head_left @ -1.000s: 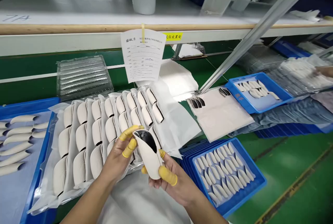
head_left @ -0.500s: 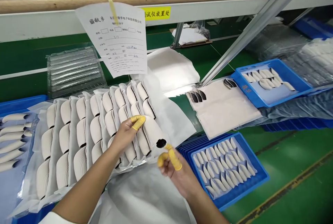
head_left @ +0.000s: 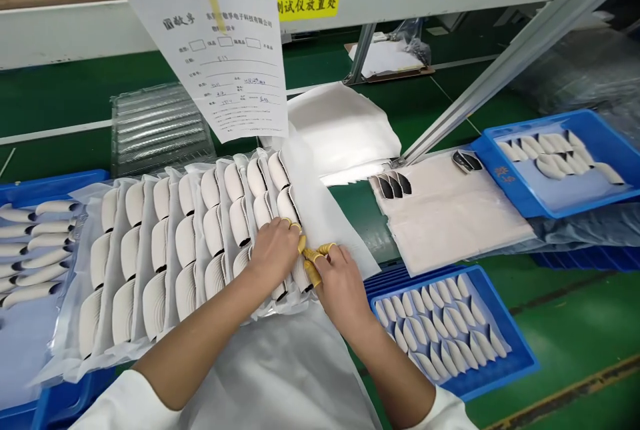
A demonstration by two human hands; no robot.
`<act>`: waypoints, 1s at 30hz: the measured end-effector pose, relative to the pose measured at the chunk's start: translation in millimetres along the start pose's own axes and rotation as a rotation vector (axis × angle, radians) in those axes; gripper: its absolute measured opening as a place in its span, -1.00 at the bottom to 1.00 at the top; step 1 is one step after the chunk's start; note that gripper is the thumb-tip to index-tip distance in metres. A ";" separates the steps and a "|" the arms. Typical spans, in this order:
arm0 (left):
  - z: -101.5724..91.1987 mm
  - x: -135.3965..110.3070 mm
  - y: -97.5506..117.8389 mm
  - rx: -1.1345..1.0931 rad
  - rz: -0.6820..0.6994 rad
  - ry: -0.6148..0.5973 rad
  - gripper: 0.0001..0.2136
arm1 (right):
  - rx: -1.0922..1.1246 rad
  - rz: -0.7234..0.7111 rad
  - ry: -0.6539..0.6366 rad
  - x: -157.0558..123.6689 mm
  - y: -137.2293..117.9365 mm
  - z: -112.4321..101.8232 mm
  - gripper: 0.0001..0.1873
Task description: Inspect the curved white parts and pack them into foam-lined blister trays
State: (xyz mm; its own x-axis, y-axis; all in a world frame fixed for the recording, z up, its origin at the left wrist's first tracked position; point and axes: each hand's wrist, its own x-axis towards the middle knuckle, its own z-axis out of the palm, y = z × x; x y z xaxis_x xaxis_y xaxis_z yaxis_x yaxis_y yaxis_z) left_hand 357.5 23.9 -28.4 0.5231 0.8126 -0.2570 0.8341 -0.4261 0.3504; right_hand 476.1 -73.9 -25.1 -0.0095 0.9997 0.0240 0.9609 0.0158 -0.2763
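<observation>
A clear pocketed tray (head_left: 95, 357) lies in front of me, filled with rows of white curved shell parts (head_left: 165, 250). Both my hands meet at the right end of its near row. My left hand (head_left: 273, 253) is curled over a white shell part (head_left: 301, 278) there, yellow finger cots on its fingertips. My right hand (head_left: 337, 287) pinches the same part from the right, also with yellow cots. The part sits low in its pocket and is mostly hidden by the fingers.
A paper form (head_left: 225, 63) hangs from the shelf above the tray. A stack of clear trays (head_left: 160, 127) stands behind. Blue bins with small white parts sit at lower right (head_left: 520, 357), upper right (head_left: 500, 183) and left (head_left: 50, 180). A white sheet (head_left: 450, 223) carries dark parts (head_left: 393, 185). A metal strut (head_left: 500, 63) slants at right.
The white shell part held up in both hands a second ago has gone down into the tray's near right pocket. Both hands have come together on it. The view has tilted down.
</observation>
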 end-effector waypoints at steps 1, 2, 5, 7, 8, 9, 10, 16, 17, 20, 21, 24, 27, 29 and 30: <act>3.1 -2.7 1.3 0.021 -0.014 0.020 -0.80 | -0.010 0.001 -0.005 -0.1 0.5 2.7 -0.83; 6.6 -5.5 2.1 0.038 -0.027 0.040 -0.80 | -0.016 0.003 -0.007 -0.4 1.2 5.3 -0.86; 18.4 -11.8 2.6 0.073 -0.034 0.094 -0.79 | -0.023 0.020 0.002 -1.3 2.6 13.3 -0.88; 25.7 -12.9 3.1 0.086 -0.018 0.122 -0.80 | -0.026 0.031 0.014 -1.7 3.3 18.9 -0.87; 28.7 -12.7 3.7 0.090 -0.009 0.136 -0.81 | -0.026 0.033 0.020 -2.0 3.9 21.2 -0.86; 31.1 -12.5 4.7 0.092 -0.001 0.149 -0.81 | -0.025 0.032 0.027 -2.4 5.0 23.0 -0.85; 32.7 -12.9 5.7 0.093 0.006 0.163 -0.81 | -0.021 0.026 0.034 -2.7 6.6 24.1 -0.85; 40.6 -42.6 4.3 0.085 0.098 0.308 -0.69 | 0.050 -0.084 0.093 -1.5 20.3 19.9 -0.84; 44.1 -49.9 2.1 0.075 0.144 0.361 -0.69 | 0.071 -0.104 0.110 -0.8 21.6 19.0 -0.84; 57.6 -63.8 -6.0 0.025 0.260 0.510 -0.69 | 0.127 -0.103 0.235 1.6 23.2 18.8 -0.78; 61.9 -64.9 -8.5 0.005 0.277 0.541 -0.69 | 0.139 -0.083 0.288 2.7 23.6 19.8 -0.71; 69.5 -61.4 -13.4 -0.038 0.287 0.574 -0.70 | 0.183 -0.100 0.255 8.7 27.6 27.3 -0.52; 66.6 -60.9 -16.0 -0.035 0.289 0.541 -0.69 | 0.261 -0.184 0.039 18.5 35.3 39.2 -0.51; 58.6 -68.0 -21.2 -0.020 0.298 0.524 -0.67 | 0.280 -0.182 0.026 24.4 40.0 44.5 -0.47; 53.0 -74.2 -26.6 -0.022 0.294 0.525 -0.65 | 0.271 -0.175 0.044 26.4 41.8 45.0 -0.45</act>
State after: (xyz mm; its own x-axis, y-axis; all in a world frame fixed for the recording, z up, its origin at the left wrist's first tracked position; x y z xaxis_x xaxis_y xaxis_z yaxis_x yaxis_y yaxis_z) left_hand 305.8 -46.1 -66.5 0.5699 0.7524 0.3304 0.6611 -0.6586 0.3593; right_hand 503.6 -45.9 -79.2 -0.1504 0.9796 0.1334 0.8371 0.1980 -0.5099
